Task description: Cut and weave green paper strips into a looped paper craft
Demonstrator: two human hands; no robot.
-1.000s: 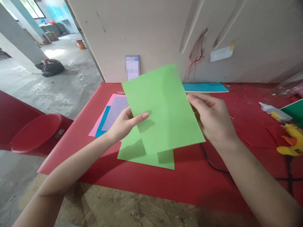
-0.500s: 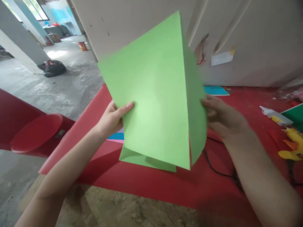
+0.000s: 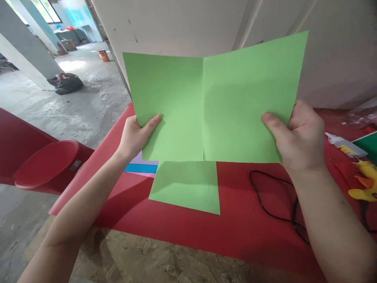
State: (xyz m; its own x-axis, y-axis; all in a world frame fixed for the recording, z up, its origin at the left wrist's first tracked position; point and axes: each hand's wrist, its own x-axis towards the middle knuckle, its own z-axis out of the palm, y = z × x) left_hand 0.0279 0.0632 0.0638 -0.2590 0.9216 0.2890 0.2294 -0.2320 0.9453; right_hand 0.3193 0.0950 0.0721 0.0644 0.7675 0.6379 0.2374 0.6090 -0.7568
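A green sheet of folded card [image 3: 235, 102] is spread open before me, its crease running upright down the middle. My left hand [image 3: 137, 135] grips the lower left edge, thumb on the front and fingers hidden behind. At the lower right edge my right hand [image 3: 303, 137] holds it the same way. Below it, another green sheet [image 3: 188, 190] lies flat on the red table cover [image 3: 176, 228], partly hidden by the held card. Beside that sheet, lilac, blue and pink paper [image 3: 141, 168] shows under my left wrist.
A black cable [image 3: 272, 215] loops near my right forearm. Farther right lie a white glue bottle [image 3: 346, 146] and a yellow glue gun [image 3: 365, 182]. A red bucket-like container [image 3: 47, 165] stands at left; a black bag [image 3: 66, 83] rests on the floor. A pale panel [image 3: 176, 23] rises behind the table.
The green card, seen folded partway with its outer face towards me, is now opened out with its inside showing. My right hand has moved right with its edge.
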